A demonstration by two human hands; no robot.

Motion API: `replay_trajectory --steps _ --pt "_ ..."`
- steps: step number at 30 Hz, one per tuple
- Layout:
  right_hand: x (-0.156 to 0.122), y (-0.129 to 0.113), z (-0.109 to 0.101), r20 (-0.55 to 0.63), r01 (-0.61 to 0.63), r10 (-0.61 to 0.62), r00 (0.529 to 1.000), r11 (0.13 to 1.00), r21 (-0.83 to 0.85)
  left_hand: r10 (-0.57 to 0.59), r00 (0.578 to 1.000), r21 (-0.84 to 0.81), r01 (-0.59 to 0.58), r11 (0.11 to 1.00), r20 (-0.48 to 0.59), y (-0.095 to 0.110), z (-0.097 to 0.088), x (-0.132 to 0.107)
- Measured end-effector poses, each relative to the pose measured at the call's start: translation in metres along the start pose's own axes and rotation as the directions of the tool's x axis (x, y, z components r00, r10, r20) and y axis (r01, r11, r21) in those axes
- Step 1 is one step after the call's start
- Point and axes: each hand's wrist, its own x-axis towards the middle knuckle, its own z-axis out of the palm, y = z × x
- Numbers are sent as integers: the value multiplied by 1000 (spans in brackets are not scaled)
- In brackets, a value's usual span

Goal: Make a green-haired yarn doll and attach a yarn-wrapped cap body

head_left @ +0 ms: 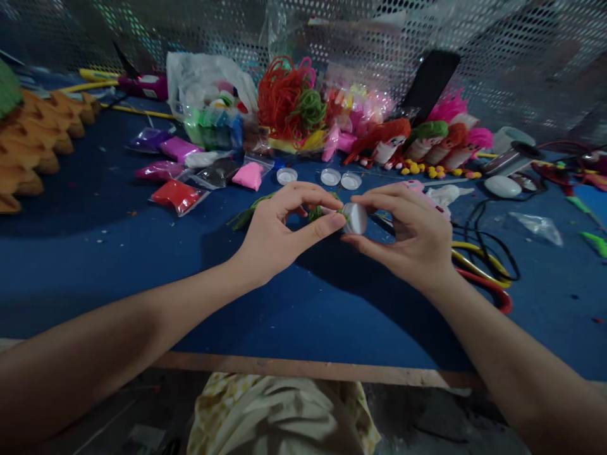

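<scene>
Above the middle of the blue table, my left hand [294,230] is pinched around a bundle of green yarn [315,213], with strands trailing out to the left behind the hand. My right hand [403,230] grips a round, pale, shiny cap [355,218] between thumb and fingers. The cap's edge meets the yarn at my left fingertips; whether the two are joined cannot be seen. Just beyond my hands lie white plastic caps, one on the left [287,176] and two side by side [331,177]. Scissors with red and yellow handles [488,284] lie partly behind my right wrist.
Small bags of coloured clay [177,196] lie left of centre. Red and green yarn [289,101] is piled at the back, beside yarn-haired dolls [427,142]. An orange bumpy piece [38,139] stands far left. Black cord [484,234] loops at right; a perforated metal panel [227,31] rises behind.
</scene>
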Motion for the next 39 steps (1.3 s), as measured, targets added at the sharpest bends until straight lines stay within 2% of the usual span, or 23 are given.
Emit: replay_trajectory --steps 6,10,13,16,22,27,34,36,39 --pt "-1 -2 0 40 -1 2 999 1000 -21 -14 1000 84 15 996 -5 2 0 0" --pt "-1 0 -1 42 -21 20 999 999 35 -43 999 -2 43 999 8 1 -1 1" --pt "-1 2 -1 8 -61 61 998 996 61 -143 989 -112 146 983 37 0 -1 1" --pt "-1 2 0 24 -88 87 996 994 59 -218 973 -114 226 967 80 2 1 0" --pt "-1 1 1 49 -114 109 993 986 120 -172 984 -12 173 985 47 7 0 -2" --pt "-1 1 0 26 -71 69 997 994 85 -132 991 6 132 991 3 11 0 -2" --pt "-1 0 -1 33 -18 20 999 998 -55 -232 973 -59 231 971 2 10 3 -2" --pt "-1 1 -1 8 -36 36 999 999 -2 -258 966 -115 256 960 1 7 2 -2" --pt "-1 3 0 -7 -120 122 993 985 124 -296 955 -193 290 937 -3 1 2 -2"
